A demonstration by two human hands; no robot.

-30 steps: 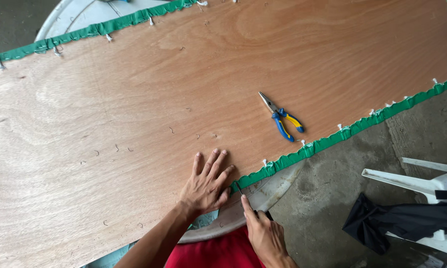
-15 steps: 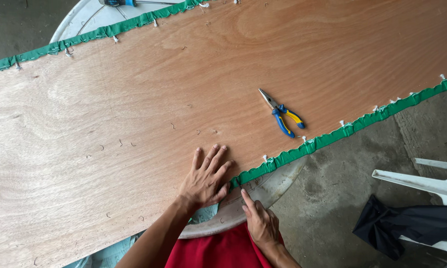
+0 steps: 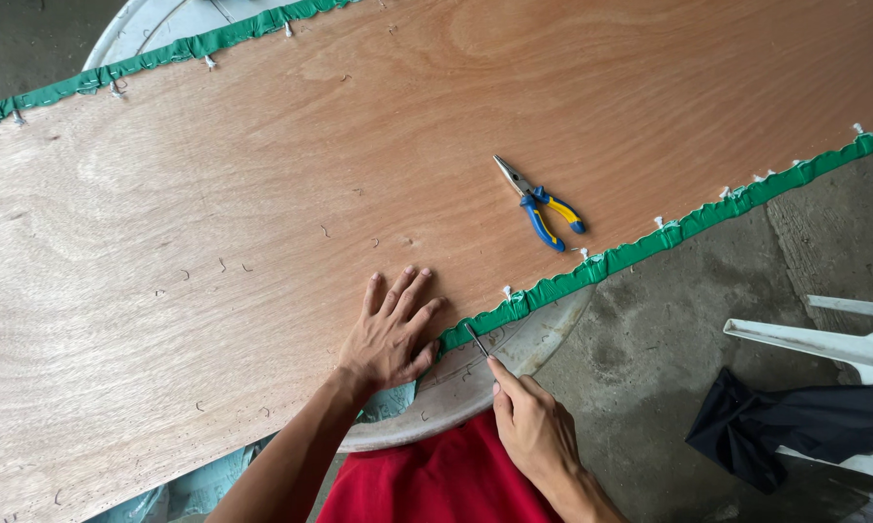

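1. Left hand (image 3: 390,334) lies flat, fingers spread, on the plywood board (image 3: 262,194); near its green edging (image 3: 552,288).
2. Right hand (image 3: 528,426) has fingers pinched on a thin metal tool (image 3: 477,341); tip touching the edging.

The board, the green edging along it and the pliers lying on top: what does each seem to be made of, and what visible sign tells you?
Board: probably plywood, bare and matt; reddish wavy grain shows.
Green edging: seemingly fabric or vinyl, slightly shiny, puckered between pale staples.
Pliers: grey metal jaws; blue and yellow grips, likely plastic or rubber.
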